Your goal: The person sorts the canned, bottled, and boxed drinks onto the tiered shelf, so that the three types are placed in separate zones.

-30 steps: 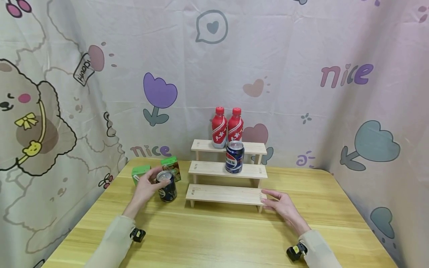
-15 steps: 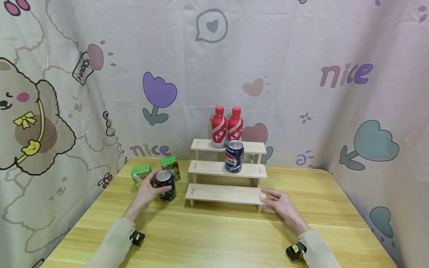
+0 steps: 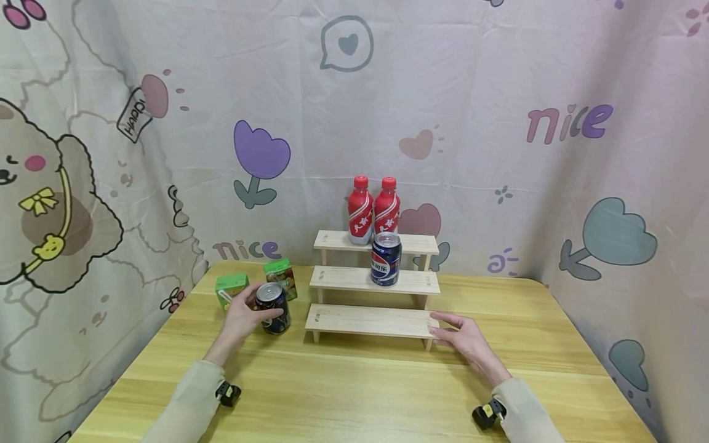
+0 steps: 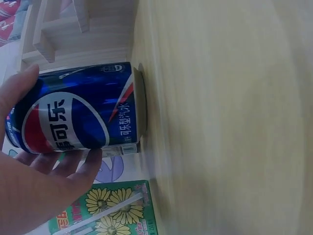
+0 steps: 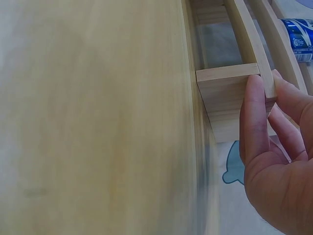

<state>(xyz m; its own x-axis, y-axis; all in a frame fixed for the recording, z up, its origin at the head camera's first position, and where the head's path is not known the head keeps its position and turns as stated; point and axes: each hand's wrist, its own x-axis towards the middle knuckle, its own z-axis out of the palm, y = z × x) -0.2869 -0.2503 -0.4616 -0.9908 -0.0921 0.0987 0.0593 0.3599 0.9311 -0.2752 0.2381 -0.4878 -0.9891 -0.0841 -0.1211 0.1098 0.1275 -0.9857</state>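
My left hand grips a dark blue cola can, thumb on one side and fingers round the other. The can stands upright on the table, left of a three-step wooden display rack. At the rack's right end, my right hand pinches the corner of the lowest step between thumb and fingers. A second cola can stands on the middle step, right of centre. Two red bottles with red caps stand side by side on the top step.
Two green drink cartons stand at the table's back left, beside and behind the held can; one shows yellow flowers and a straw in the left wrist view. A printed curtain hangs behind the table.
The view has shifted very slightly. My left fingers have settled a little around the can, which stays in place; my right hand keeps its hold on the rack.
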